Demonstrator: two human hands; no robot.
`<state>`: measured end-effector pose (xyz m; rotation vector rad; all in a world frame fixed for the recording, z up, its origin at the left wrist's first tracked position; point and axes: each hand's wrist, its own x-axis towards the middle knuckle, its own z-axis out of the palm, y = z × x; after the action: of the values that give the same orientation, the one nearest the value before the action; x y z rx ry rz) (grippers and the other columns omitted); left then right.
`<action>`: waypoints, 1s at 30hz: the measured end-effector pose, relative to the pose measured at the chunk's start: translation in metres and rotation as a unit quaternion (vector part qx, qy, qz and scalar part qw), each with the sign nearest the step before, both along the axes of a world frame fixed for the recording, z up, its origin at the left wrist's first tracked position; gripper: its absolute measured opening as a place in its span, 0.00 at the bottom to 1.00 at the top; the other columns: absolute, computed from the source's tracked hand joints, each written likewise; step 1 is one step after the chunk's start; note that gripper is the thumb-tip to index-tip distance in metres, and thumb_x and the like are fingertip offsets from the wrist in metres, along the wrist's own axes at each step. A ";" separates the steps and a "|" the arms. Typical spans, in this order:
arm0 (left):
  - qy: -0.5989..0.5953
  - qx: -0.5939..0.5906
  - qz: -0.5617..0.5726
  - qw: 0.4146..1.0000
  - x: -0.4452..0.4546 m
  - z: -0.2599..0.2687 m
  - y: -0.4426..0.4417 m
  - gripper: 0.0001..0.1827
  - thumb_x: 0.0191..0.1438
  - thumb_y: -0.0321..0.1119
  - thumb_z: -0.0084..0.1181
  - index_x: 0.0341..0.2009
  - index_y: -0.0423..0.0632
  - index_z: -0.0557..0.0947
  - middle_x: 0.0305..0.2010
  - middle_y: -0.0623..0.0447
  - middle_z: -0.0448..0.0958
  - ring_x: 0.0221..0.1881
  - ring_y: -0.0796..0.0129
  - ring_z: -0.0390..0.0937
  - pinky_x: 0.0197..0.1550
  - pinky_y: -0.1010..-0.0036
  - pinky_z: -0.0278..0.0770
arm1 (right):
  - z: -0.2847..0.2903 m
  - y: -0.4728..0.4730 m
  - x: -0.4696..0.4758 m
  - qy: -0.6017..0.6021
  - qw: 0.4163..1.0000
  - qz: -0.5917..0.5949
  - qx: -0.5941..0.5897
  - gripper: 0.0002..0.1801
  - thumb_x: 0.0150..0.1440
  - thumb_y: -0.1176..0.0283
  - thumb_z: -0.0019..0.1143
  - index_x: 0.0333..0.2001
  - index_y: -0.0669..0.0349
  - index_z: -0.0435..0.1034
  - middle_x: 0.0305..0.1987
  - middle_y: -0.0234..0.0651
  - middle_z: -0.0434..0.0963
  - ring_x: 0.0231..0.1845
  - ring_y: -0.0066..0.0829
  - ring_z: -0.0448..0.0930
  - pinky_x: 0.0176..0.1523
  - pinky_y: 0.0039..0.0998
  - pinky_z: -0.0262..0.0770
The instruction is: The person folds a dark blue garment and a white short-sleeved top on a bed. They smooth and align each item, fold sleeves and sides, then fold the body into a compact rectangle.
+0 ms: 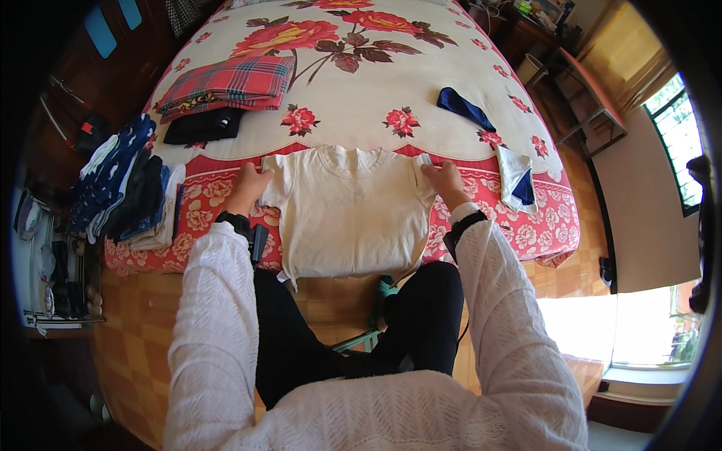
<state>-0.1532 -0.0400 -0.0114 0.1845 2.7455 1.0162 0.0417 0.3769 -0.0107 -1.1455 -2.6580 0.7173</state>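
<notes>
A cream short-sleeved T-shirt lies spread at the near edge of the bed, its neckline away from me and its hem hanging over the edge. My left hand pinches the sleeve on the left side. The opposite sleeve is between the thumb and fingers of my right hand. Beyond my left hand are a folded black garment and a folded red plaid cloth. A dark blue cloth band and a small white and navy folded cloth lie on the right.
A row of folded clothes stands at the left corner of the bed, which has a rose-patterned cover. At far left is a rack with shoes. A wooden-topped table stands right of the bed, near a window.
</notes>
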 end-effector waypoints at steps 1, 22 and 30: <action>0.002 0.010 -0.009 1.000 -0.004 -0.003 0.002 0.31 0.50 0.45 0.61 0.51 0.33 0.75 0.52 0.32 0.76 0.52 0.41 0.76 0.52 0.59 0.74 | -0.001 0.000 -0.003 -0.003 1.000 -0.006 -0.014 0.38 0.47 0.50 0.66 0.51 0.72 0.71 0.46 0.56 0.79 0.48 0.49 0.80 0.53 0.39 0.75; 0.165 -0.090 0.051 0.981 0.015 -0.003 -0.012 0.16 0.62 0.38 0.46 0.48 0.39 0.71 0.43 0.32 0.78 0.42 0.37 0.78 0.43 0.51 0.76 | 0.008 0.007 0.019 -0.035 0.994 -0.033 0.102 0.19 0.65 0.55 0.37 0.49 0.60 0.60 0.42 0.56 0.79 0.44 0.59 0.79 0.46 0.55 0.72; 0.420 -0.211 -0.153 0.869 0.016 0.023 0.020 0.17 0.59 0.32 0.46 0.53 0.45 0.74 0.50 0.44 0.74 0.51 0.51 0.73 0.55 0.59 0.70 | 0.020 -0.005 -0.003 0.050 0.926 0.251 0.276 0.22 0.55 0.73 0.49 0.55 0.60 0.67 0.55 0.43 0.72 0.59 0.43 0.70 0.62 0.41 0.63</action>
<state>-0.1372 -0.0200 0.0118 1.1871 3.4069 0.2267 0.0390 0.3716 0.0092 -0.2781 -2.7982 0.0464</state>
